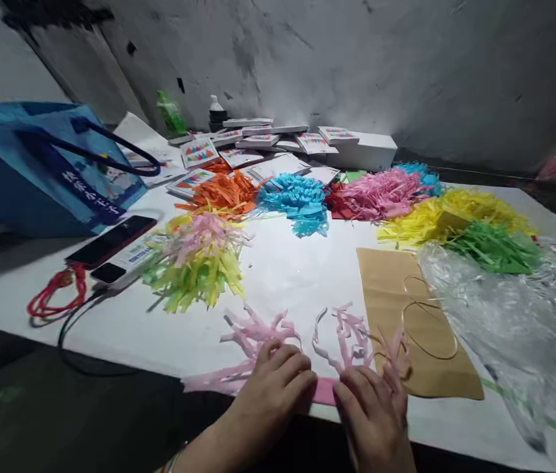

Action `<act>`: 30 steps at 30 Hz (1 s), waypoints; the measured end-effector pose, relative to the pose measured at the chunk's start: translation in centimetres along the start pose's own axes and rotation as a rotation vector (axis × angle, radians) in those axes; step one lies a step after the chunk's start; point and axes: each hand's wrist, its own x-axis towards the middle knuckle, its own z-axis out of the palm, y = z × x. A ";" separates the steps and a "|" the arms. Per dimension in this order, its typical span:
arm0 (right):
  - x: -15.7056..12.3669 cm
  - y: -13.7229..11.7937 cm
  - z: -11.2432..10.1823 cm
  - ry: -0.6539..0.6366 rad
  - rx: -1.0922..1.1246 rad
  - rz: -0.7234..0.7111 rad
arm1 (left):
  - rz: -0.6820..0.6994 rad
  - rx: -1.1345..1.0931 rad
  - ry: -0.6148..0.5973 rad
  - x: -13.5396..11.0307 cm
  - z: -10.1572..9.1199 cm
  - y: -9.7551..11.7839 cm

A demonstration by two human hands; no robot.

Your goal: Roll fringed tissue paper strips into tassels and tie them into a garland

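At the table's near edge lies a pink tissue-paper fringe [326, 391], its uncut band showing between my hands and its thin cut strips fanning away across the white top. My left hand [278, 381] has its fingers curled over the left part of the band. My right hand [374, 407] grips the right part the same way, with some strips poking out between and beyond the fingers. Both thumbs are mostly hidden. Just past my right hand lies a brown paper sheet [406, 315] with a loop of thin cord [430, 353] on it.
A yellow, green and pink fringe pile [204, 263] lies left, with orange [223, 194], blue [295, 197], pink [386, 194], yellow [475, 210] and green [497, 246] bunches behind. Clear plastic [499, 315] covers the right. A phone [113, 242], power bank [125, 263] and blue bag [26, 171] stand left.
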 end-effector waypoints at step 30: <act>-0.1 -1.0 -0.7 -0.023 -0.086 0.243 | -0.306 -0.098 -0.166 0.6 -1.8 2.2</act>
